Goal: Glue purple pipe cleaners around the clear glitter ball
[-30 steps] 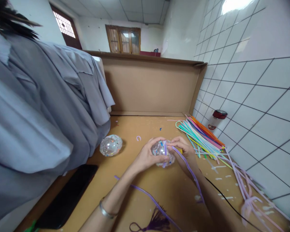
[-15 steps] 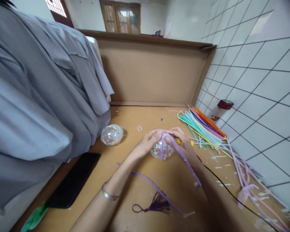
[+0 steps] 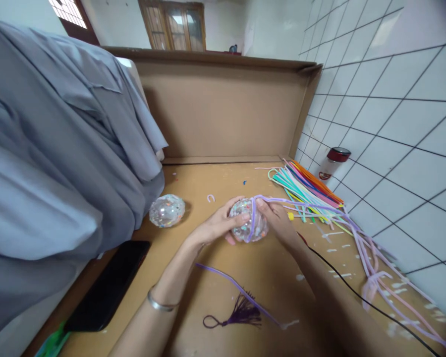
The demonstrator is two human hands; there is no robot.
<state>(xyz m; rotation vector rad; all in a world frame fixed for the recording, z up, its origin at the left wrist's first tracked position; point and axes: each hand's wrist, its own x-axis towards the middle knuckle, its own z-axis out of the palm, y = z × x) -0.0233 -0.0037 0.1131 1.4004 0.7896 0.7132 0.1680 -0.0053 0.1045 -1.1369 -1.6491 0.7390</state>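
Between my hands is a clear plastic ball (image 3: 241, 227) with coloured specks, held above the tabletop. My left hand (image 3: 223, 222) wraps its left side, thumb across the front. A purple pipe cleaner (image 3: 253, 220) runs down over the ball, and its loose end stretches out to the right. My right hand (image 3: 275, 215) pinches that pipe cleaner at the ball's upper right; some of its fingers are hidden behind. Nearer to me lie a second purple pipe cleaner (image 3: 228, 277) and a dark purple tassel (image 3: 241, 315). A similar speckled clear piece (image 3: 167, 210) rests at the left.
Coloured pipe cleaners (image 3: 305, 191) lie in a bundle at the right, before a red-lidded jar (image 3: 334, 161). A black phone (image 3: 109, 285) and grey cloth (image 3: 59, 163) are at the left. A cardboard panel (image 3: 215, 109) stands behind; a black cable (image 3: 342, 272) crosses the right side.
The pipe cleaner's loose end has swung from hanging down toward me to pointing right. My left hand has shifted lower round the ball, and the view has turned slightly.
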